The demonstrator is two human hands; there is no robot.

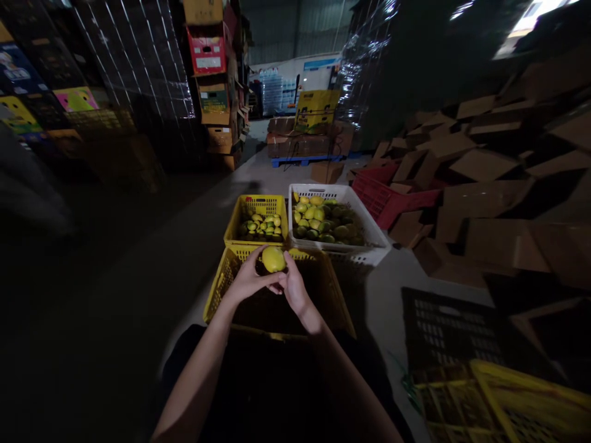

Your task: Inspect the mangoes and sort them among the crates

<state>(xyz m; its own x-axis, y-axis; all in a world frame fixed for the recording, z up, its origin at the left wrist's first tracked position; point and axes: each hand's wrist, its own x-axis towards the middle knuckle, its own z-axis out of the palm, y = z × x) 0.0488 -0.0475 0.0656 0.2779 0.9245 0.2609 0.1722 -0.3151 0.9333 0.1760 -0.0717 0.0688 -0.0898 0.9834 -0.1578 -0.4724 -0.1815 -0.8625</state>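
A yellow lemon (274, 259) is held up between my two hands over a large yellow crate (213, 289) in front of me. My left hand (249, 278) curves round its left side and underneath, fingers closed on it. From the right, my right hand (293, 284) grips the same lemon, its thumb or a finger along the fruit's right edge. Just beyond, a smaller yellow crate (232, 220) holds several yellow and green fruits. Beside it on the right, a white crate (369, 223) is heaped with more green and yellow fruit. The near crate's inside is dark.
Flattened and open cardboard boxes (489, 166) pile up on the right, with a red crate (378, 197) among them. A yellow crate (517, 394) lies near right. Stacked cartons (215, 101) rise at back left. A blue pallet (300, 161) carries boxes behind the crates.
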